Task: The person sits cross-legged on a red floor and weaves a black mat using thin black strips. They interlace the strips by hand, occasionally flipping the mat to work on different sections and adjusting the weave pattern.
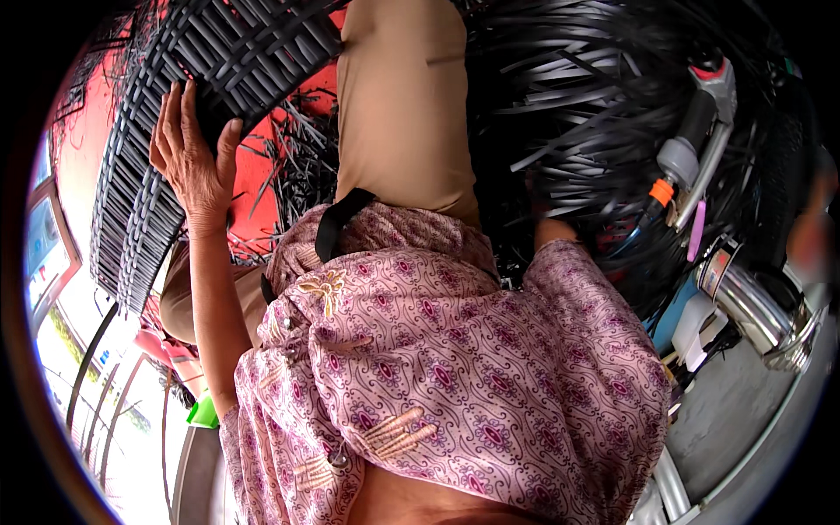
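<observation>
My left hand (194,166) lies with its fingers stretched out on a dark grey woven panel (144,201) of plastic rattan strips. This panel leans at my left and its weave runs up to the top of the view. My right forearm (553,231) reaches into a large heap of loose black strips (582,114) at my right. The strips hide my right hand, so its fingers do not show. My leg in brown trousers (402,105) stretches out between the panel and the heap.
A grey and black hand tool (691,144) with an orange collar rests on the heap. A shiny metal cylinder (739,284) lies near a grey surface (744,411) at the right. Strip scraps (302,162) litter the red floor (252,188). Something bright green (203,411) shows at lower left.
</observation>
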Demonstrator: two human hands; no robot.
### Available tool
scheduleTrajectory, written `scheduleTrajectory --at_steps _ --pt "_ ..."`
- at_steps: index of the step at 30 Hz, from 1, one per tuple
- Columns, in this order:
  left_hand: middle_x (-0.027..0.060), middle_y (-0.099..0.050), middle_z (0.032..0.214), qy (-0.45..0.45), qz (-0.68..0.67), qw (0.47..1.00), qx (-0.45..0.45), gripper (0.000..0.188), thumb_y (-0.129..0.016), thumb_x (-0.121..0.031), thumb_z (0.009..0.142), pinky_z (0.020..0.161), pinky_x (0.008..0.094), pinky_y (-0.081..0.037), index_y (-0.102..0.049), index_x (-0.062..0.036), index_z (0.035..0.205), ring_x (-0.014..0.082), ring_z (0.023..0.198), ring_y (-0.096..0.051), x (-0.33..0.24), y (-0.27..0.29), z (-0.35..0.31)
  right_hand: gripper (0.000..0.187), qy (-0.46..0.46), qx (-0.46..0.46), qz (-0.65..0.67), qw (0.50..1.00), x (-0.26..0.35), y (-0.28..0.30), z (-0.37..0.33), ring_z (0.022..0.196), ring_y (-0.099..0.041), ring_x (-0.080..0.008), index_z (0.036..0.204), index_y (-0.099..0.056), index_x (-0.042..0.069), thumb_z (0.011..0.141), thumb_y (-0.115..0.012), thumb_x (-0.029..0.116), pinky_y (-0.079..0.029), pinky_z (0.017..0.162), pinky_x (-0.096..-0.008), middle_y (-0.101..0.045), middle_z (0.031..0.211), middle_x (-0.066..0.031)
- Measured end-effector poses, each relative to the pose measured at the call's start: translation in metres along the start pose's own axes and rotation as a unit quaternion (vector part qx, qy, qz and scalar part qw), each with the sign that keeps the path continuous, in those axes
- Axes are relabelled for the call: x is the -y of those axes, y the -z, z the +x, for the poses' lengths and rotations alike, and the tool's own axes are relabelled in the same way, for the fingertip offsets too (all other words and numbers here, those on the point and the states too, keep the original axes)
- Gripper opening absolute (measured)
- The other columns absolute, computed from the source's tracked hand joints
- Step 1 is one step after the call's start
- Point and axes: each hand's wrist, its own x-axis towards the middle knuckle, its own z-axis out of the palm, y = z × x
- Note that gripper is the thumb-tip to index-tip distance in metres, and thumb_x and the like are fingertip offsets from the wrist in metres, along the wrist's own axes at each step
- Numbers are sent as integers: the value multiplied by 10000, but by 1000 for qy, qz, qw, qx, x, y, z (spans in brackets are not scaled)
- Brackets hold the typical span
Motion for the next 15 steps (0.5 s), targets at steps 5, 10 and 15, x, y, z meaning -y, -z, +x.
scheduleTrajectory --at_steps 5,10,15 --pt "127 -417 1570 4 -9 1000 17 775 -502 -639 955 1199 461 -171 -453 -107 1516 304 1458 -352 2 -1 -2 262 -5 2 -17 1000 -2 5 -6 793 -653 -272 1042 -684 36 961 -581 262 -531 738 -414 -678 858 -146" --pt "132 -435 1555 9 -5 1000 21 772 -524 -635 951 1194 456 -189 -464 -101 1505 305 1448 -365 7 -1 -2 253 0 5 -28 1000 4 9 -3 784 -656 -266 1037 -688 42 958 -583 258 -533 729 -414 -680 850 -141" --pt "115 -417 1571 6 0 1000 18 780 -525 -632 943 1195 460 -185 -447 -112 1519 300 1449 -355 8 -3 -3 244 -1 4 -35 999 5 14 -7 775 -659 -259 1032 -691 48 955 -586 253 -536 720 -413 -683 841 -136"
